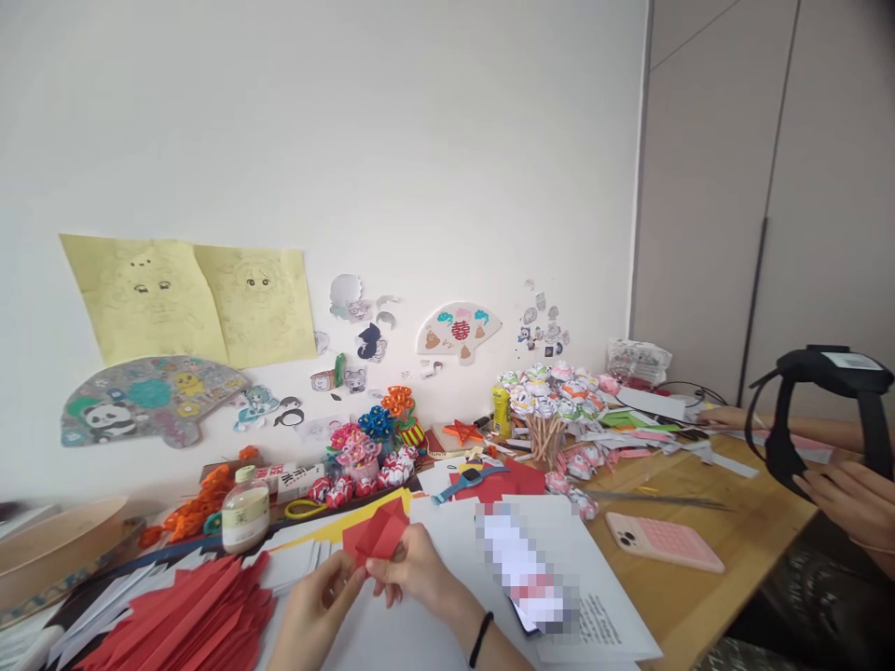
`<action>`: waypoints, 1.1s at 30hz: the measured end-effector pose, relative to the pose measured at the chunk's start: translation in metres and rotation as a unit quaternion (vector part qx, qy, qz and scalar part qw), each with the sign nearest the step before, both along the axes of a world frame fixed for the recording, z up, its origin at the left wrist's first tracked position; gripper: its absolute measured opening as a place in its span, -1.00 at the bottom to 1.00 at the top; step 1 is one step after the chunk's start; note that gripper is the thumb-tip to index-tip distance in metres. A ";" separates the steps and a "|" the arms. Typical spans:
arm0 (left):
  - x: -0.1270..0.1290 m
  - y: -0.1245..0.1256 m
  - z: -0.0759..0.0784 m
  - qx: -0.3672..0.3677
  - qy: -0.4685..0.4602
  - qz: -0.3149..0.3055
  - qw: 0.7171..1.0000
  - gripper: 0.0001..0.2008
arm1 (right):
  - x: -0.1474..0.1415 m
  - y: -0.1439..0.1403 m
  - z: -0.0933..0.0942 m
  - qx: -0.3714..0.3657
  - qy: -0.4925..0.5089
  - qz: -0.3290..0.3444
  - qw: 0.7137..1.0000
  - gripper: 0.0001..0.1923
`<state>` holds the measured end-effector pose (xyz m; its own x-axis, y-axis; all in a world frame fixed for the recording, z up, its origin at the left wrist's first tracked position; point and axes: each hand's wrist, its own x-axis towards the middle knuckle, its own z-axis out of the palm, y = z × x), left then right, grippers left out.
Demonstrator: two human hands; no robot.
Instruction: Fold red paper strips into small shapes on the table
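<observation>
Both my hands pinch a folded piece of red paper (376, 535) low in the middle of the view, just above the table. My left hand (316, 606) grips its lower left edge. My right hand (414, 569), with a black band on the wrist, holds its lower right side. Under my hands lie white sheets (447, 527). A stack of folded red paper strips (188, 620) lies to the left of my left hand.
The wooden table (741, 522) carries a small bottle (244, 511), a pink phone (663, 541), a blue watch (467, 481), paper flowers on sticks (552, 396), long scissors (657, 500). At right another person's hand (849, 503) holds a black headset (825, 401).
</observation>
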<state>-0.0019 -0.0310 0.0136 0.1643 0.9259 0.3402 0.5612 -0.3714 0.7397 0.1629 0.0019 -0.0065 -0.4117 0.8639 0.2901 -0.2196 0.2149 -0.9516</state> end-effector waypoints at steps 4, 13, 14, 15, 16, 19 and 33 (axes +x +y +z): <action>-0.002 0.002 -0.003 0.008 -0.017 0.015 1.000 -0.53 | -0.002 0.000 -0.001 0.000 -0.001 0.009 1.000 -0.44; -0.005 0.005 -0.004 -0.028 -0.003 -0.025 0.999 -0.55 | 0.003 -0.006 0.007 0.019 -0.028 -0.027 0.999 -0.53; -0.005 0.005 -0.004 -0.027 -0.007 -0.025 0.999 -0.55 | 0.003 -0.006 0.007 0.018 -0.029 -0.030 0.999 -0.55; -0.005 0.005 -0.004 -0.026 -0.015 -0.025 0.999 -0.55 | 0.003 -0.006 0.007 0.016 -0.028 -0.031 0.999 -0.56; -0.005 0.005 -0.004 -0.026 -0.026 -0.024 0.999 -0.55 | 0.002 -0.006 0.006 0.014 -0.027 -0.030 0.999 -0.57; -0.006 0.005 -0.004 -0.029 -0.053 -0.016 0.998 -0.55 | -0.001 -0.003 0.003 0.012 -0.014 -0.016 1.000 -0.55; -0.008 0.003 -0.004 0.011 -0.072 0.010 0.997 -0.65 | -0.002 0.000 0.006 0.019 0.038 -0.047 0.998 -0.57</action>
<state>-0.0095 -0.0282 0.0093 0.0932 0.9207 0.3789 0.4569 -0.3777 0.8054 0.1612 0.0024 -0.0004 -0.3053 0.8850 0.3514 -0.2679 0.2743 -0.9236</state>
